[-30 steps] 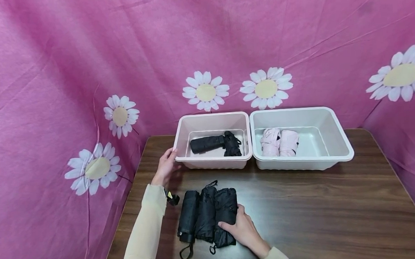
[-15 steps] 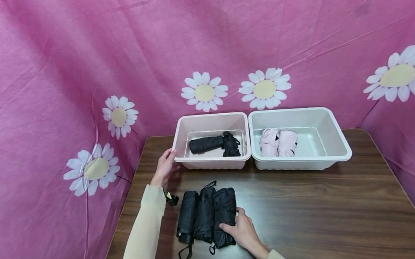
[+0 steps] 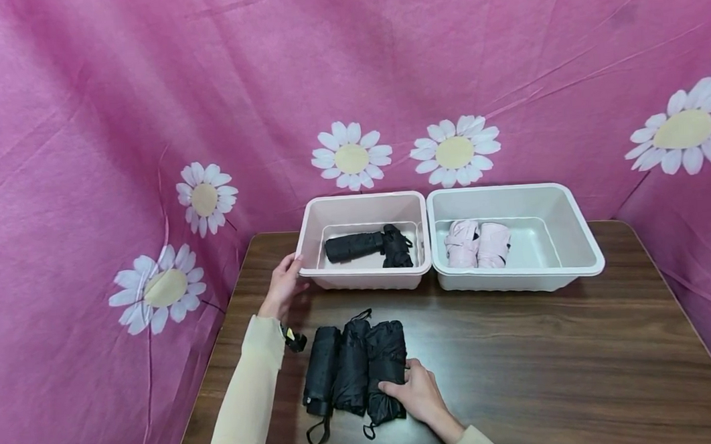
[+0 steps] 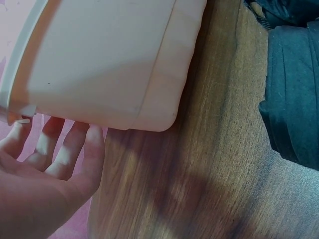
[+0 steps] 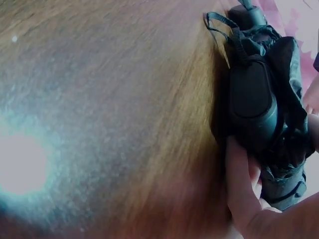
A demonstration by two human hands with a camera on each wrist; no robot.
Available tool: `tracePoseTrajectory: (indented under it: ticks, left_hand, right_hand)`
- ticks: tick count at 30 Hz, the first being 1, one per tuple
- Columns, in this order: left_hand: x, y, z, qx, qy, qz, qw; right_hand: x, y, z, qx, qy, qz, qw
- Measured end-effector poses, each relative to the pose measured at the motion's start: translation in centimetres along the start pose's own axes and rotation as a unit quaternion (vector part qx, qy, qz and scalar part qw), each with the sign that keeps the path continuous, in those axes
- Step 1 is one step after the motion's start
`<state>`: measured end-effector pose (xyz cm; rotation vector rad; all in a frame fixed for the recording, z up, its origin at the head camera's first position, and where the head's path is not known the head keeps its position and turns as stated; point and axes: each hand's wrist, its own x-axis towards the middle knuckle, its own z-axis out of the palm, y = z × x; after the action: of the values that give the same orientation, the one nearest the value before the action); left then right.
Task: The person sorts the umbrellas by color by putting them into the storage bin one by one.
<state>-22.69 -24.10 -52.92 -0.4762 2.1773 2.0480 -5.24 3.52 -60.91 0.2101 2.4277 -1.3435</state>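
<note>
Three folded black umbrellas lie side by side on the table in the head view: a left one (image 3: 322, 364), a middle one (image 3: 352, 366) and a right one (image 3: 386, 351). My right hand (image 3: 421, 396) grips the right umbrella's lower half, thumb on top and fingers along its right side. In the right wrist view that umbrella's dark end (image 5: 251, 92) shows beside the fingers (image 5: 239, 174). My left hand (image 3: 283, 283) holds the front left corner of the pale pink bin (image 3: 367, 282), thumb at the rim, fingers against the outer wall (image 4: 109, 64) in the left wrist view.
Inside the pink bin lie two black folded umbrellas, one lengthwise (image 3: 353, 247) and one crosswise (image 3: 397, 248). A white bin (image 3: 509, 283) stands against it on the right, holding two pale pink folded umbrellas (image 3: 492, 245). A pink flowered cloth (image 3: 383, 59) hangs behind the wooden table (image 3: 550, 373).
The right umbrella's lower end and its loop have shifted slightly rightward under my right hand, whose thumb has moved a little to the right. My left hand stays at the pink bin.
</note>
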Motion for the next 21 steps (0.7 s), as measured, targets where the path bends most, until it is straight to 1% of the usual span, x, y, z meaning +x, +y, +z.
tracePoseTrajectory:
  ticks: [6, 10, 15, 18, 21]
  left_hand:
    - [0.0, -0.1, 0.0, -0.009, -0.002, 0.0, 1.0]
    - [0.0, -0.1, 0.0, -0.006, -0.001, 0.003, 1.0]
    - [0.0, -0.1, 0.0, -0.004, -0.001, 0.006, 1.0]
    - [0.0, -0.1, 0.0, -0.004, -0.002, 0.005, 1.0]
    - [0.0, -0.1, 0.0, -0.003, 0.0, 0.003, 1.0]
  right_hand:
    - [0.0, 0.0, -0.3, 0.002, -0.015, 0.011, 0.9998]
    - [-0.3, -0.2, -0.7, 0.023, -0.029, 0.016, 0.9992]
    - [-0.7, -0.1, -1.0, 0.077, -0.054, 0.026, 0.9952]
    - [-0.8, 0.1, -1.1, 0.12, -0.075, 0.035, 0.9893]
    - [-0.8, 0.3, -1.2, 0.147, -0.092, 0.044, 0.9838]
